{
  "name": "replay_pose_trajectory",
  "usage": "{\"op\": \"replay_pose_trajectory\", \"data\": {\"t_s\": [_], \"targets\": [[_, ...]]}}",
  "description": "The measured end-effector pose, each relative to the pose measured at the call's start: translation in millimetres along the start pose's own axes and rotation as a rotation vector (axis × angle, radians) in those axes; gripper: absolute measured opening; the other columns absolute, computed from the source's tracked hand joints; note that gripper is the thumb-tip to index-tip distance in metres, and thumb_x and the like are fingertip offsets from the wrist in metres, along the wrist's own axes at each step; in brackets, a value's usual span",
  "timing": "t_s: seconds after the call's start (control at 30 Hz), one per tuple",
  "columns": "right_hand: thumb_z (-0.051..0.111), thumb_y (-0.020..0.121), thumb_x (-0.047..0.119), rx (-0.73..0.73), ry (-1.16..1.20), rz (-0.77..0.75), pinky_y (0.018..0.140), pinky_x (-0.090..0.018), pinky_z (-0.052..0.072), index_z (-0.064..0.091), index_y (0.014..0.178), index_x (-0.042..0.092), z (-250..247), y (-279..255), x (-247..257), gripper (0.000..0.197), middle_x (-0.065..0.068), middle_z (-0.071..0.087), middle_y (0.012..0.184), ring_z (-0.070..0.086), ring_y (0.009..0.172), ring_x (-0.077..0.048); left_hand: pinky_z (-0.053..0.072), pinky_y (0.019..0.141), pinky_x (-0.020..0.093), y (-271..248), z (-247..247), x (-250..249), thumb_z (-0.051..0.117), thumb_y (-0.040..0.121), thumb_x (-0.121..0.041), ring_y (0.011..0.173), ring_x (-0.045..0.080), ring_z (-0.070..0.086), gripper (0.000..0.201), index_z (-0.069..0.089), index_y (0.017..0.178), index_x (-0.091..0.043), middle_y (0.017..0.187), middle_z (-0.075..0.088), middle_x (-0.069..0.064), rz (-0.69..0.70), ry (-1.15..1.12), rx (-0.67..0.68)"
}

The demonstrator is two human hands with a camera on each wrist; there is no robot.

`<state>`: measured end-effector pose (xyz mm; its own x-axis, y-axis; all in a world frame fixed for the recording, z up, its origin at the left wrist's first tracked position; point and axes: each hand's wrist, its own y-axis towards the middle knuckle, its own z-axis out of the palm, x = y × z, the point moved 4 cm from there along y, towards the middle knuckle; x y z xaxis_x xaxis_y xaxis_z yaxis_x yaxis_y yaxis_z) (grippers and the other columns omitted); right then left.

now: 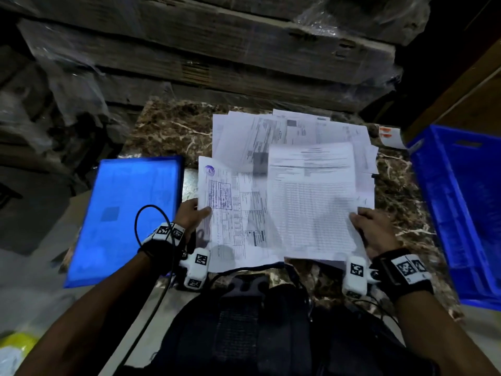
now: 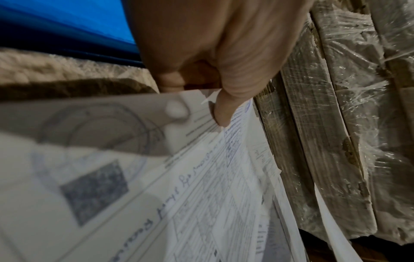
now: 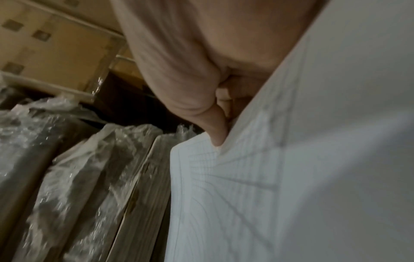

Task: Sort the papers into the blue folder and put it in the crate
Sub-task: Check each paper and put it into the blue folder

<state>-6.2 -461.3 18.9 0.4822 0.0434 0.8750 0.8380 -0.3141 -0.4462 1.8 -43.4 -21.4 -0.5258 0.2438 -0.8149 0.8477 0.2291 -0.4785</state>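
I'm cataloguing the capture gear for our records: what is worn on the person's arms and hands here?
Both forearms are bare, with no sleeves or gloves. Each wrist carries a black strap with white blocks printed with black square code markers, and a white camera housing bearing the same markers sits under each wrist. A thin black cable loops up from the left wrist.

Count: blue folder (image 1: 127, 213) ×1, frame left; blue crate (image 1: 461, 213) ×1, frame right; loose papers (image 1: 292, 169) many overlapping, exact count indeterminate; hands ×2
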Motion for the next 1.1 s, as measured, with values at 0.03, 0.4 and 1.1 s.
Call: {"op": "replay_pose_trajectory", "data": {"t_s": [0.03,0.4,1.1], "targets": [[0.056,0.092,0.002,0.029,-0.014,-0.008,0.054,-0.028,0.056,0.066,0.089,0.004,9,-3,-3,0.011,-0.011,0.07,0.083,0.067,0.068,-0.022,0.046,0.098,0.048,-1,1,0,0.059,0.09,-0.005,0.11,0.036,0.059,0.028,0.06,0.116,0.007,0.118,0.062,0.023,-0.008,-0.015,0.012],[0.059,0.089,-0.001,0.163,-0.22,-0.005,0.06,-0.028,0.042,0.056,0.082,-0.018,96,-17,-35,0.018,-0.013,0.053,0.067,0.051,0.059,-0.019,0.044,0.098,0.038,-28,13,-12,0.052,0.097,-0.023,0.113,0.027,0.058,0.033,0.061,0.12,-0.002,0.121,0.063,0.013,0.072,-0.021,0.154],[0.066,0.082,0.005,0.263,-0.359,-0.054,0.084,-0.042,0.056,0.066,0.076,0.02,141,-20,-43,0.017,-0.005,0.072,0.089,0.069,0.088,-0.026,0.046,0.098,0.047,-31,10,-6,0.05,0.088,0.008,0.112,0.032,0.059,0.034,0.058,0.121,0.005,0.123,0.061,0.019,0.001,0.028,0.107]]}}
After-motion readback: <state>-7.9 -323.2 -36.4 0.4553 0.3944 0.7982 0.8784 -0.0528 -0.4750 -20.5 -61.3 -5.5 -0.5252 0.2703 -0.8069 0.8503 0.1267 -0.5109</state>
